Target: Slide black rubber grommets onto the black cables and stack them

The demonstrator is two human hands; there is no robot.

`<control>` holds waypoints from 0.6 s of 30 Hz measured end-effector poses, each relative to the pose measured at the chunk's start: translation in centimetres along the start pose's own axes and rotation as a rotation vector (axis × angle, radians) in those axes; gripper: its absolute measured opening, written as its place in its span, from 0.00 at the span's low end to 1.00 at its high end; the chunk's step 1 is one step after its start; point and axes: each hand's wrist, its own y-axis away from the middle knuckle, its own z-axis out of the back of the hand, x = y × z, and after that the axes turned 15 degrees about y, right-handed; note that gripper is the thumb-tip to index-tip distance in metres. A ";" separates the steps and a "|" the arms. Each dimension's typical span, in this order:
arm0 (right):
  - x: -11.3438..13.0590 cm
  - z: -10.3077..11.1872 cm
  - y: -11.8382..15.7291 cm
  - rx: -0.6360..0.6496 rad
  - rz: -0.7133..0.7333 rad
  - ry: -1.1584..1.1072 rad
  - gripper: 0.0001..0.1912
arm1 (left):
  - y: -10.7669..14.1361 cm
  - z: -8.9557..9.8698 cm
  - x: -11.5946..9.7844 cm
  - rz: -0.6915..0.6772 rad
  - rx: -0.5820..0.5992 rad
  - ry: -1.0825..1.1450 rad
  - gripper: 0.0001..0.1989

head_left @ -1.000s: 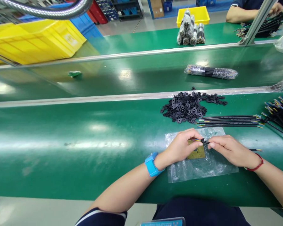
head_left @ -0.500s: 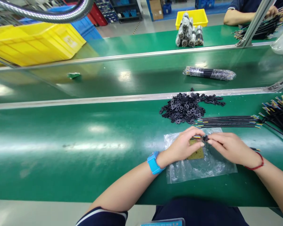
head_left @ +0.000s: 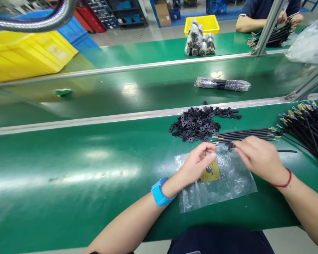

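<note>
My right hand (head_left: 259, 155) pinches a black cable (head_left: 287, 151) near its left end, where a small black clip (head_left: 230, 146) sits. The cable runs under the palm and out to the right. My left hand (head_left: 198, 160) is over the left part of a clear plastic bag (head_left: 233, 183), with its fingers loosely curled and apart, holding nothing. Beside its fingertips, a yellowish square card (head_left: 213, 173) with a dark round spot shows at the bag. Just beyond my hands lie a row of black cables (head_left: 249, 134) and a heap of black clips (head_left: 196, 125).
A large bundle of cables (head_left: 312, 130) lies at the right. Past the metal rail (head_left: 122, 117) is a wrapped cable bundle (head_left: 222, 84). More wrapped bundles (head_left: 194, 38) stand by a yellow tray (head_left: 208, 24). A person (head_left: 254, 16) handles cables across the bench.
My hands have moved apart. The left hand has let go of the cable end, while the right hand holds the cable and clip slightly higher. The whole view has shifted to the right.
</note>
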 end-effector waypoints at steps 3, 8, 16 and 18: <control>3.0 0.1 -0.4 0.009 0.096 -0.020 0.10 | 1.0 -1.4 0.0 0.047 0.006 0.126 0.13; 3.4 0.5 0.0 -0.015 0.126 -0.047 0.10 | 1.4 -1.6 -0.2 0.006 -0.092 0.040 0.10; 3.4 0.4 0.2 0.094 0.118 -0.201 0.14 | 1.2 -0.9 -0.6 -0.025 0.006 -0.086 0.06; 3.4 0.5 0.2 0.245 0.042 -0.445 0.16 | 1.1 -0.6 -0.8 -0.111 0.093 -0.196 0.06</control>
